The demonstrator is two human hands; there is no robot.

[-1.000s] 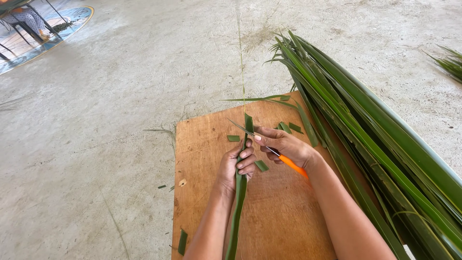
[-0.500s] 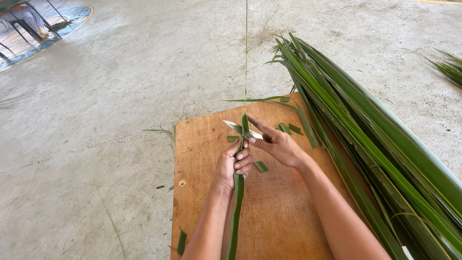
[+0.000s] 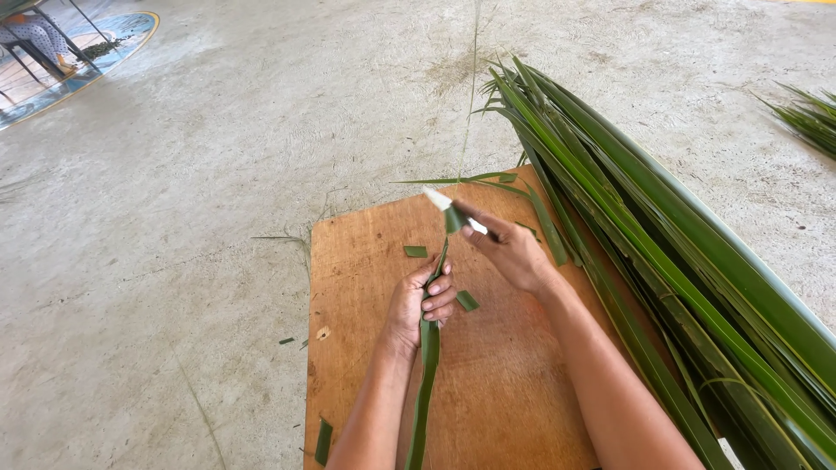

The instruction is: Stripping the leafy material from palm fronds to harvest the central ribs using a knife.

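My left hand [image 3: 421, 303] grips a long green leaf strip [image 3: 427, 374] that runs down the wooden board [image 3: 366, 287] toward me. My right hand [image 3: 512, 252] holds a knife [image 3: 442, 202] whose pale blade points up and left, lying against the strip's top end just above my left hand. The knife's handle is hidden inside my fist. A thin pale midrib [image 3: 471, 96] stretches from the strip's tip away across the floor.
A big bundle of long green palm leaves [image 3: 670, 252] lies along the board's right side. Small cut leaf bits [image 3: 415, 251] are scattered on the board and the concrete floor [image 3: 174, 218]. More leaves [image 3: 805, 113] lie at the far right, and furniture legs [image 3: 35, 48] stand at the top left.
My right hand has lifted and turned the knife: the orange handle no longer shows, and the pale blade now crosses the strip's top. My left hand kept its grip.
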